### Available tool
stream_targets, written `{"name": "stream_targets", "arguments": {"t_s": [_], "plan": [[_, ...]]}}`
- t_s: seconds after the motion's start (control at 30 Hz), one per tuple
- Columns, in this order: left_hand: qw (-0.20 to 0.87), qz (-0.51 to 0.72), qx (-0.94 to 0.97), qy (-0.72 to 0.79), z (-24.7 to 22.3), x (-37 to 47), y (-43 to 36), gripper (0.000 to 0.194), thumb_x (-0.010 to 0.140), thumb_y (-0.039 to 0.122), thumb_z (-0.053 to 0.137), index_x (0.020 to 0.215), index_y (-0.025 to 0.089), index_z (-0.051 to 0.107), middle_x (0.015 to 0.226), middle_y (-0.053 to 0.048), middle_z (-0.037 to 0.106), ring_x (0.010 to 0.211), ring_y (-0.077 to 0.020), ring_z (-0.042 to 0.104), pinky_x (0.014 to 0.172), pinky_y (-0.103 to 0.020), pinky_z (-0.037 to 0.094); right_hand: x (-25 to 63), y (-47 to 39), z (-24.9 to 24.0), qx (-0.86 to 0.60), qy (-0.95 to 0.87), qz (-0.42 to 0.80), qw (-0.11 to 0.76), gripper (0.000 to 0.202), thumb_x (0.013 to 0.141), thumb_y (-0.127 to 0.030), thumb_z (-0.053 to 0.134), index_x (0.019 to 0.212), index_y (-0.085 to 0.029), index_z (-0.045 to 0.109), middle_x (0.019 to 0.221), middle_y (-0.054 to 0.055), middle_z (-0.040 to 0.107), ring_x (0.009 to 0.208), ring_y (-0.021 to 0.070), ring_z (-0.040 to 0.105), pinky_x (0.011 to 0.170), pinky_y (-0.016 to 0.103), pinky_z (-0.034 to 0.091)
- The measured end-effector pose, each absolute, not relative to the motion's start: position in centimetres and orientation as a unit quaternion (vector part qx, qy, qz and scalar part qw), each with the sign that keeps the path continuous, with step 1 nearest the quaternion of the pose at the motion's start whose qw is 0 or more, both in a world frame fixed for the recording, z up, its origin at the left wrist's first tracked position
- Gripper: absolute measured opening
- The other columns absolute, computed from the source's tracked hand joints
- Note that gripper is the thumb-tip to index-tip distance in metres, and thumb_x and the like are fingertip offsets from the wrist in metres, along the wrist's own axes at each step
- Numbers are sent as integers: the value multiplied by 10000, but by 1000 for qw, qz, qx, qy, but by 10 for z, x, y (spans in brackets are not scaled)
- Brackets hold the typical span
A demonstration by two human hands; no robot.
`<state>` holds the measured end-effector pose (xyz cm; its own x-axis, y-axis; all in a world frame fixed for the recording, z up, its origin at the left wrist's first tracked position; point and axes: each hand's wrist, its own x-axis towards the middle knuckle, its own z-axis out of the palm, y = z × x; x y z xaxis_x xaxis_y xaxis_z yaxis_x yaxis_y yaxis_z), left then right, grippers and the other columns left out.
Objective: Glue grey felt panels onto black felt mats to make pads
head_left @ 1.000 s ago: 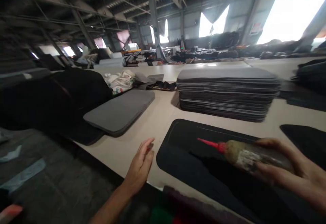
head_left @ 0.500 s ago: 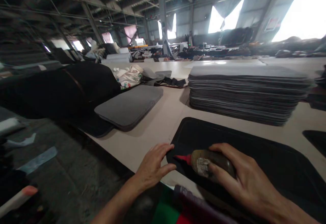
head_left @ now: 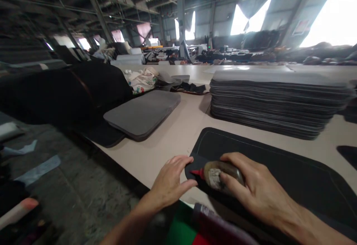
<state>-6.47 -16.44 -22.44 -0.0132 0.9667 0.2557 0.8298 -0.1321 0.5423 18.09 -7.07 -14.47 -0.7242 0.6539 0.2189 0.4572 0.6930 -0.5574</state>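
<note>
My right hand (head_left: pixel 259 189) is wrapped round a squeeze bottle (head_left: pixel 223 174), brownish and see-through, with a worn pale label and a red pointed nozzle. The bottle lies tilted on its side, its tip low over the near left corner of a black mat (head_left: pixel 267 159) with rounded corners. At that same corner my left hand (head_left: pixel 173 180) rests with thumb and fingers apart, fingertips on the mat's edge. A faint line runs along inside the mat's border. Whether any liquid leaves the nozzle I cannot tell.
Behind the mat stands a tall stack of grey mats (head_left: pixel 273 103). Further left lie a smaller grey pile (head_left: pixel 143 113) and a large black roll (head_left: pixel 64 92). Printed cloth (head_left: pixel 143 79) is heaped beyond. The table's near edge drops to a floor (head_left: pixel 80 185) with scraps.
The bottle and my right hand have shifted slightly left, the nozzle staying near the mat's corner. My left hand has stayed at that corner. The whole view has moved a little.
</note>
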Motion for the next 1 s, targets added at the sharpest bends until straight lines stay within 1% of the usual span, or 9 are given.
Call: {"name": "stream_targets", "arguments": {"t_s": [0.13, 0.27, 0.43, 0.57, 0.63, 0.83, 1.0], "plan": [[118, 299, 686, 652, -225, -65, -163, 647, 761, 297, 826, 1334, 266, 526, 1345, -75, 603, 1264, -276, 536, 1088, -460, 438, 168, -66, -125, -316, -911, 216, 153, 231, 930, -357, 455, 1058, -234, 602, 939, 50, 636, 776, 225, 609, 690, 346, 444], [122, 303, 684, 652, -226, -66, -162, 630, 756, 317, 829, 1316, 269, 544, 1331, -79, 612, 1243, -279, 556, 1067, -457, 462, 166, -61, -109, -318, -923, 182, 117, 172, 913, -345, 469, 963, -239, 595, 855, 41, 622, 741, 223, 592, 652, 319, 397], [127, 307, 682, 651, -224, -65, -162, 627, 749, 334, 843, 1306, 261, 565, 1326, -89, 619, 1236, -283, 568, 1057, -455, 477, 178, -58, -107, -318, -923, 174, 128, 152, 917, -360, 482, 877, -250, 579, 797, 23, 627, 684, 203, 576, 594, 290, 346], [127, 309, 680, 652, -223, -65, -162, 605, 752, 335, 838, 1293, 255, 580, 1315, -91, 629, 1226, -287, 578, 1050, -458, 485, 179, -62, -110, -321, -922, 176, 130, 172, 930, -358, 471, 959, -238, 591, 851, 39, 638, 724, 209, 597, 631, 295, 365], [125, 310, 681, 652, -223, -65, -161, 612, 751, 332, 837, 1299, 252, 576, 1312, -86, 632, 1221, -279, 583, 1049, -447, 489, 179, -64, -109, -325, -922, 174, 119, 181, 933, -364, 467, 966, -232, 587, 867, 45, 632, 730, 214, 598, 640, 302, 369], [124, 304, 685, 650, -226, -69, -160, 588, 780, 364, 816, 1307, 267, 574, 1332, -72, 620, 1234, -267, 577, 1052, -430, 488, 200, -64, -101, -339, -922, 152, 104, 157, 912, -347, 484, 922, -245, 603, 810, 32, 628, 685, 207, 588, 596, 300, 346], [124, 299, 689, 649, -229, -72, -161, 569, 814, 386, 775, 1327, 274, 556, 1352, -75, 605, 1254, -267, 562, 1077, -442, 466, 235, -65, -92, -377, -909, 151, 94, 160, 889, -374, 518, 829, -255, 606, 741, 16, 633, 613, 195, 561, 535, 293, 313]]}}
